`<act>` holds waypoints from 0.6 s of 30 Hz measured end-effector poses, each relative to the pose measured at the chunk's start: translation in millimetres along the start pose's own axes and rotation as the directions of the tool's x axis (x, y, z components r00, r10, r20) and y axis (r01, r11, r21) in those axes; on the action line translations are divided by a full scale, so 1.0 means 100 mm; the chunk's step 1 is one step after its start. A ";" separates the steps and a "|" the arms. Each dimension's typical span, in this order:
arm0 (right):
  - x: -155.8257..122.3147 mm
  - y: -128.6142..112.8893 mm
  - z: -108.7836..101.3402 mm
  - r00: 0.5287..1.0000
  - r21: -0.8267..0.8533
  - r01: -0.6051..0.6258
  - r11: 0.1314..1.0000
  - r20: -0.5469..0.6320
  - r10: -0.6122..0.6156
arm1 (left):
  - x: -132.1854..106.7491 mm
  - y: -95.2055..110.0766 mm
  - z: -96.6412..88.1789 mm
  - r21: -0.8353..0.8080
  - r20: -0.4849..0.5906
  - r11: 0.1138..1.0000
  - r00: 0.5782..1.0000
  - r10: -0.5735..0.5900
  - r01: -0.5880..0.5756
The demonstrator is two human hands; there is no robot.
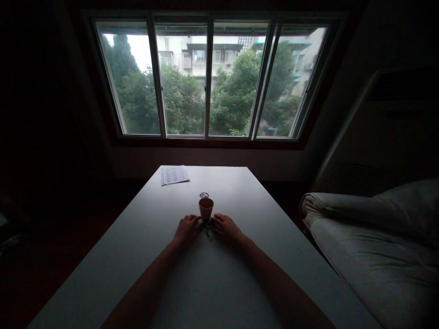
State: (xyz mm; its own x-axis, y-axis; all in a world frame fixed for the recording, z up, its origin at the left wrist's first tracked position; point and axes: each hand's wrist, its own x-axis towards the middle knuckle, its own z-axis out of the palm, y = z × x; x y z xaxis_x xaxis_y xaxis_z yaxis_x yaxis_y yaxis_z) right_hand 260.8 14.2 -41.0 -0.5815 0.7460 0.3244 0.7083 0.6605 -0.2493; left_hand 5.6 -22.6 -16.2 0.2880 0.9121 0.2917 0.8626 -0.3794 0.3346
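Note:
My left hand [187, 228] and my right hand [224, 227] rest palm-down on a white table [144, 237], fingers laid flat on either side of a small heap of coloured bits [206, 227]. Their fingertips touch or nearly touch the heap; the room is dim and I cannot make out what the bits are. A small brown paper cup [206, 208] stands upright just beyond the heap, between my fingertips. A small dark round thing [204, 195] lies on the table behind the cup.
A printed sheet of paper [174, 175] lies at the table's far left end. A pale sofa with a cushion [370, 237] stands close along the table's right side. A wide window [209, 80] fills the far wall.

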 end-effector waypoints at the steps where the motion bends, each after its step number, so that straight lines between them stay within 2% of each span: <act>1: 0.00 0.05 -0.01 0.999 0.032 0.031 0.999 -0.024 -0.030 | -0.02 0.04 -0.03 0.014 0.004 1.000 1.000 0.005 -0.005; 5: -0.01 0.23 -0.09 0.997 0.132 0.037 0.991 -0.065 -0.028 | -0.08 0.22 -0.09 0.079 0.018 0.997 1.000 0.007 -0.009; 10: 0.00 0.36 -0.12 0.998 0.282 0.017 0.959 -0.064 0.001 | -0.14 0.42 -0.01 0.106 0.005 0.994 1.000 -0.029 0.029; 14: -0.01 0.31 -0.09 0.998 0.218 0.025 0.976 -0.054 -0.013 | -0.14 0.45 0.01 0.112 0.005 0.994 1.000 -0.008 0.007; 18: -0.01 0.19 -0.08 0.999 0.143 0.013 0.990 -0.051 -0.006 | -0.10 0.38 -0.02 0.118 -0.004 0.993 1.000 -0.016 0.016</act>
State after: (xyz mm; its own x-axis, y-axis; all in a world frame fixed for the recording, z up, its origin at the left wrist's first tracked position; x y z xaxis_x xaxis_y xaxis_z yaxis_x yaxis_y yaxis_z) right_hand 278.2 25.7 -39.3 -0.5646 0.7371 0.3715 0.6361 0.6753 -0.3731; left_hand 34.6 -46.8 -4.6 0.2728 0.9172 0.2904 0.9101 -0.3439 0.2312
